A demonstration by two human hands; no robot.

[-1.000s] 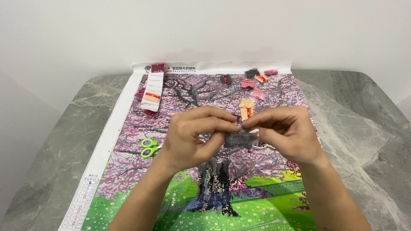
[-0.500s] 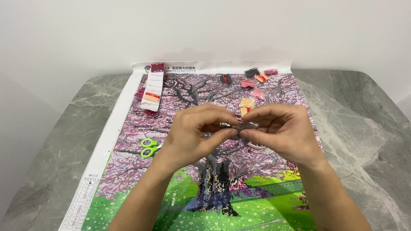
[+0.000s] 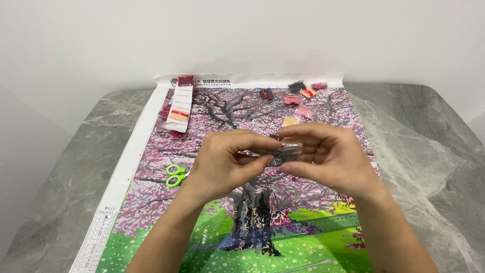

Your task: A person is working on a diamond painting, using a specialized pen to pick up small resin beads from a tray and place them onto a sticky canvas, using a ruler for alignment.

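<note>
My left hand and my right hand meet above the middle of a bead-picture canvas showing a pink blossom tree over green grass. Between the fingertips of both hands I pinch a small clear plastic bag of dark grey beads, held flat and level. The bag's left end is hidden by my left thumb and fingers. A small white tray that lay under my right hand is now covered by it.
Green-handled scissors lie left of my left hand. A white strip of bead packets sits top left; several small pink, red, orange and grey bead bags lie top right. A green ruler crosses the grass area. Grey marble tabletop surrounds the canvas.
The bag hung below my fingertips a second ago; both hands closed together, then turned it so it now lies level between them. My right hand shifted slightly left and covers the white tray.
</note>
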